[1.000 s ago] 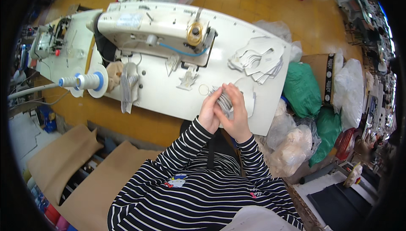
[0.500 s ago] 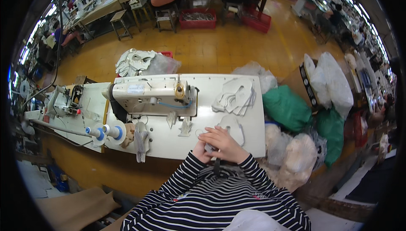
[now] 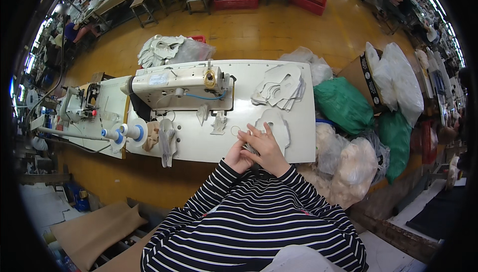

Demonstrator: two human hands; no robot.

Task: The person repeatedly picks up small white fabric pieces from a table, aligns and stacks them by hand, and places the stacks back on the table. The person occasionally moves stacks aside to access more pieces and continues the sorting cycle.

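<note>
Here's the white bench (image 3: 206,146) running across, the sewing machine (image 3: 172,88) standing toward its back edge, left of the hands. Over on the right, one fan of pale cut pieces (image 3: 276,89) sits near the back right corner, and a second pale stack (image 3: 281,128) lies nearer the front right corner, just beyond the right hand (image 3: 267,151). That hand comes in over the top, fingers spread; whether it pinches, I can't tell. The left hand (image 3: 239,158) is in from the left, curled round a small grey bundle (image 3: 250,148). And that bundle sits right between the palms, over the bench's front edge, right of its middle: both hands close against it, neither clearly nearer. The visible strip seems to slant from back left to front right, but fingers cover the ends, so its true long axis and pointing stay hidden.
</note>
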